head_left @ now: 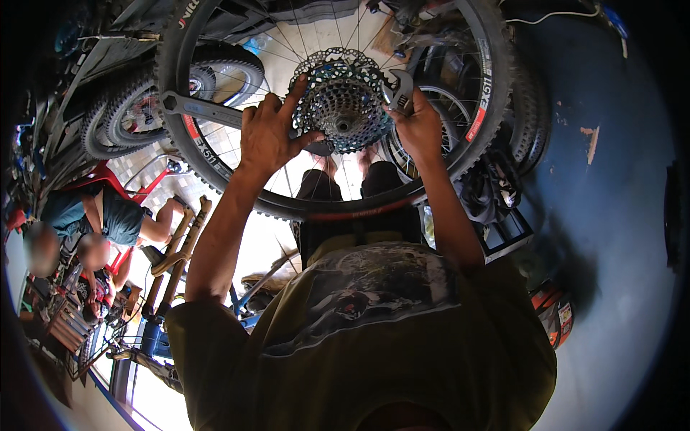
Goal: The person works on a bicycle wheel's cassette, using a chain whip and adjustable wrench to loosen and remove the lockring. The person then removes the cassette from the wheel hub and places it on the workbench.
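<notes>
Left hand (272, 136) grasps the long flat wrench (208, 112), long axis running leftward from the grip. Right hand (420, 131) grasps the adjustable wrench (405, 87), head pointing forward. Cassette (341, 100) of the wheel (483, 108): between both grips.

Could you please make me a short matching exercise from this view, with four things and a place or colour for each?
Things
1. Adjustable wrench
2. Long grey tool
3. Sprocket cassette
4. Wall

Places and colours
A. Blue, along the right side
B. In the middle of the wheel
C. In the right grip
D. Sticking out leftward from the left grip

Pairs: 1-C, 2-D, 3-B, 4-A
</notes>
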Demonstrator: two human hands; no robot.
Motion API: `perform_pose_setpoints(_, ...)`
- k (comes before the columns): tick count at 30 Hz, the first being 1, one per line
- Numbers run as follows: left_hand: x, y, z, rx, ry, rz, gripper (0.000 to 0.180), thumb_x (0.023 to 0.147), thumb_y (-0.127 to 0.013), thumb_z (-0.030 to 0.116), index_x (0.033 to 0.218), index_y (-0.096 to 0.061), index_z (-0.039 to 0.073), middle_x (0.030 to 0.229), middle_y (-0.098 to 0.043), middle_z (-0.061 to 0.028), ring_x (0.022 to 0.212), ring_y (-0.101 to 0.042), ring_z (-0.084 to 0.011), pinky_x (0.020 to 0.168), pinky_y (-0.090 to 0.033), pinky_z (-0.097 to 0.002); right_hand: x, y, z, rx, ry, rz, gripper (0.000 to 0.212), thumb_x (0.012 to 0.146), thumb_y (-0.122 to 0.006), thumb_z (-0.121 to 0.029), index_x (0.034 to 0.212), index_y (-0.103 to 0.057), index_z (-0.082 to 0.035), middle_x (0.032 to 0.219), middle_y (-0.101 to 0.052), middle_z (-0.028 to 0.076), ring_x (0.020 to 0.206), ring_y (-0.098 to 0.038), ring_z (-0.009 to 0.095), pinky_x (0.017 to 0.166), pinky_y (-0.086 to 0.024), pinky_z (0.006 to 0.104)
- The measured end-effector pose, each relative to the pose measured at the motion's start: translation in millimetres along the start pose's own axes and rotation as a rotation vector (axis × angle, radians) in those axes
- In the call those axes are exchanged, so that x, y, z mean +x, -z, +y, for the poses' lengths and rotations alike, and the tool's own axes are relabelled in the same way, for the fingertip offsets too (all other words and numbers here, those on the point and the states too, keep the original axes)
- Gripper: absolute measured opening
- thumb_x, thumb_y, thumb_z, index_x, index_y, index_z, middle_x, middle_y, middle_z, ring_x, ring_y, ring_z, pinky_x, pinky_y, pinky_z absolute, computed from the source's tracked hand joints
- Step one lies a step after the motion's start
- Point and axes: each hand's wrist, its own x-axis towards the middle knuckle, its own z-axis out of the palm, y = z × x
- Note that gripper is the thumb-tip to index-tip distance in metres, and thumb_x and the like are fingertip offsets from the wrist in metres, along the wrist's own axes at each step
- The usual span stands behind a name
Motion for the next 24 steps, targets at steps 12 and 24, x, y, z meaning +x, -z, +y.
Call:
perform_pose_setpoints(12,-31,-41,25,-0.132,0.207,0.159,0.117,0.074,-0.082,0.064,0.163,-0.031,0.009,0.101,-0.061,-0.0097,0.086,-0.059,-0.025,0.082,-0.041,-0.0453,29,21,-46,-0.258,0.178,-0.05,0.034,0.085,-0.082,-0.024,0.106,-0.061,-0.007,0.097,-0.073,0.02,0.094,-0.07,0.046,0.076,-0.052,0.0544)
perform_pose_setpoints(24,-4,-4,0,-0.032,-0.003,0.033,0.114,0.071,-0.084,0.06,0.165,-0.031,0.021,0.098,-0.06,-0.007,0.088,-0.061,-0.024,0.084,-0.04,-0.0432,2,5,-4,-0.108,0.085,0.02,0.036,0.082,-0.083,-0.021,0.11,-0.062,-0.01,0.094,-0.074,0.018,0.093,-0.07,0.044,0.074,-0.053,0.0515)
